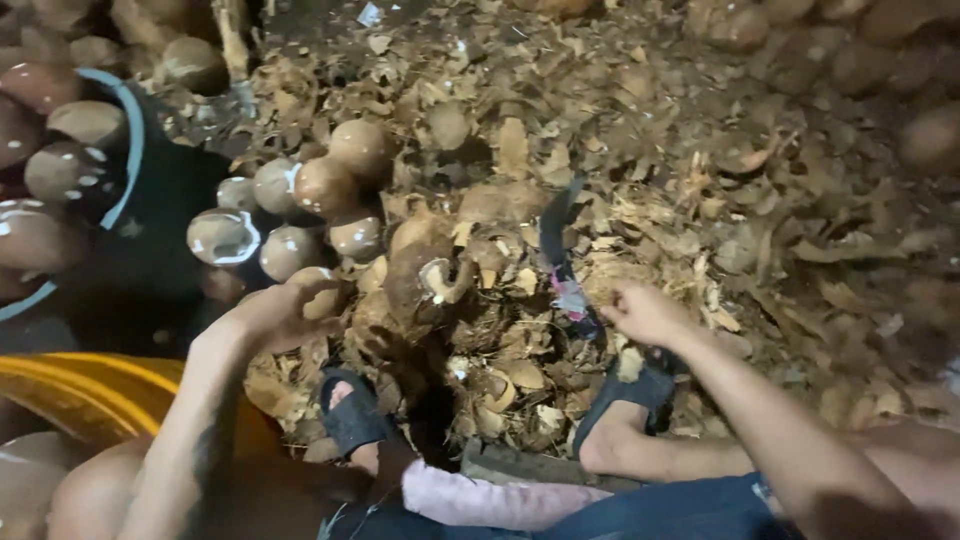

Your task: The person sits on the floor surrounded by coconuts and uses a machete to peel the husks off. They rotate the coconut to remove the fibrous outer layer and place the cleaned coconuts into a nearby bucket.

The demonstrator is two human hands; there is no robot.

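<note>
The left hand [275, 312] curls its fingers around a peeled coconut [318, 292] at the husk pile's edge; the right hand [645, 312] grips a knife [562, 255]. A firm hold and blade angled away suit trimming; more coconuts [290, 215] lie beyond.

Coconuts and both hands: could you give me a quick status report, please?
Left hand closed over a peeled coconut beside the pile. Right hand gripping the knife by its handle, blade pointing away. Husk scraps cover the ground all around.
</note>
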